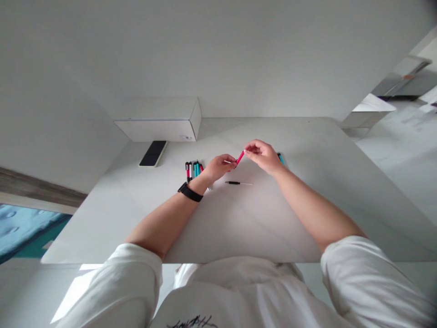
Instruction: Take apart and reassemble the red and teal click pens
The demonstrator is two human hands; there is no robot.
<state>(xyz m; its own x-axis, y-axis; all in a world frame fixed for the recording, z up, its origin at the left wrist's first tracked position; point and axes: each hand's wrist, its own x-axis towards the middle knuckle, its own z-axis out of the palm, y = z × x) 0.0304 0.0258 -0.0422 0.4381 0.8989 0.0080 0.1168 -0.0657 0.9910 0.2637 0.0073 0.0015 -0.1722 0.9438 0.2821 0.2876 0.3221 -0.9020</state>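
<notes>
Both hands meet above the middle of the white table [239, 218]. My right hand [262, 155] pinches the upper end of a red pen barrel [240, 157]. My left hand [218, 166], with a black watch on its wrist, grips the barrel's lower end and a thin white part beside it. A black-and-white pen refill [238, 183] lies on the table just below the hands. Several red, white and teal pens [194, 168] lie in a row left of my left hand. A teal pen [280, 158] peeks out behind my right hand.
A white box [160, 120] stands at the back of the table against the wall, with a black phone [153, 153] lying in front of it. The table's near edge runs just above my chest. Floor and a dark object show at the far right.
</notes>
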